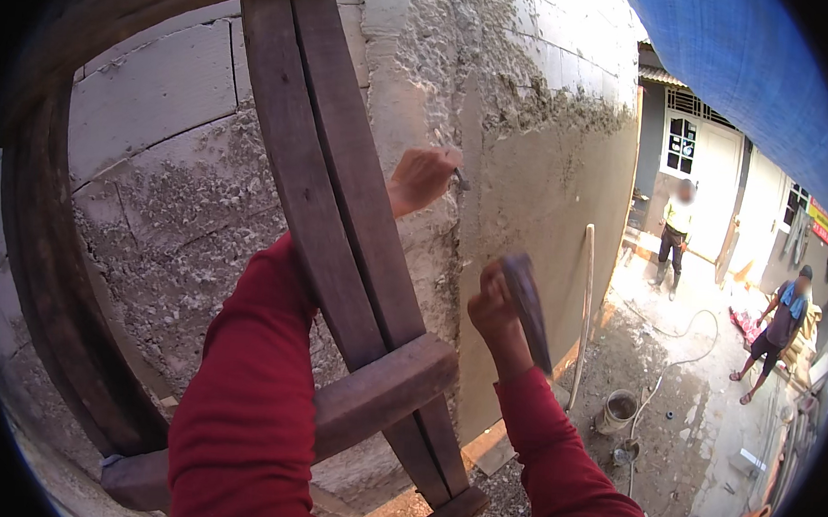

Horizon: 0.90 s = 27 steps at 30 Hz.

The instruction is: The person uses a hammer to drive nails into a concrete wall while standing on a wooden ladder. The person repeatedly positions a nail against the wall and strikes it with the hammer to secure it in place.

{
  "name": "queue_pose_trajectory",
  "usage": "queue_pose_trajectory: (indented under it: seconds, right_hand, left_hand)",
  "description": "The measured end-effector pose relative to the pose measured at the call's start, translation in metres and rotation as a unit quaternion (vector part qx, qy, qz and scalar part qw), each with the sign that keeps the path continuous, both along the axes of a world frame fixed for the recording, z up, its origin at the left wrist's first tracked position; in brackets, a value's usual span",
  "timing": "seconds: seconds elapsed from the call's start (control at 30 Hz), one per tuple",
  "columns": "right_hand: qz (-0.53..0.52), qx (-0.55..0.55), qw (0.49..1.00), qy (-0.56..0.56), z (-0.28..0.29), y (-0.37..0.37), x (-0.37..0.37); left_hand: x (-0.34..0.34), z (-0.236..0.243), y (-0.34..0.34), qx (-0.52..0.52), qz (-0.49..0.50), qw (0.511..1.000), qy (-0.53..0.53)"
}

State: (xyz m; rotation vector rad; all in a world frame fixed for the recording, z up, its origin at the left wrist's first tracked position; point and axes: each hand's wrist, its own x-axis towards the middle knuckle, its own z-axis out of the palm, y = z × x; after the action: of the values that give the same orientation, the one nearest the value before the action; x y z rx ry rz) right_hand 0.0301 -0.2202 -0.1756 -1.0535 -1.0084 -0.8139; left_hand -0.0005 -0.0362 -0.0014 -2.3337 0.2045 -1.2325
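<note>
My left arm reaches past the wooden ladder [330,170]. My left hand [420,180] is closed at the rough strip where the coarse part of the wall meets the smooth plaster [539,199]. A small dark bit shows at its fingertips, too small to name. My right hand [492,311] grips a plastering trowel [527,311], a long, dark, flat blade seen nearly edge-on. The trowel is held upright in front of the smooth plaster; whether it touches is unclear.
Bare light blocks [156,90] show behind the ladder. Below at right are a leaning pole [583,314], a bucket [618,411] and a hose [694,357]. Two people, one in a bright top [676,216] and one with a blue cloth [785,315], stand below. A blue tarp [752,70] hangs overhead.
</note>
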Motion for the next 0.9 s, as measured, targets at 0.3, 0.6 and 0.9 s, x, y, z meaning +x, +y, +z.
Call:
queue_pose_trajectory:
  seconds: [0.3, 0.6, 0.9]
  right_hand:
    - [0.117, 0.052, 0.99, -0.05, 0.01, -0.021, -0.032]
    - [-0.023, -0.119, 0.989, 0.082, 0.018, -0.008, -0.019]
    - [-0.143, -0.122, 0.982, 0.007, 0.02, 0.001, 0.002]
  left_hand:
    - [-0.003, 0.002, 0.014, 0.004, 0.028, 1.0, 0.008]
    - [-0.002, 0.005, 0.005, 0.007, 0.039, 0.999, 0.01]
    - [-0.001, 0.0, 0.007, 0.019, 0.009, 1.0, 0.002]
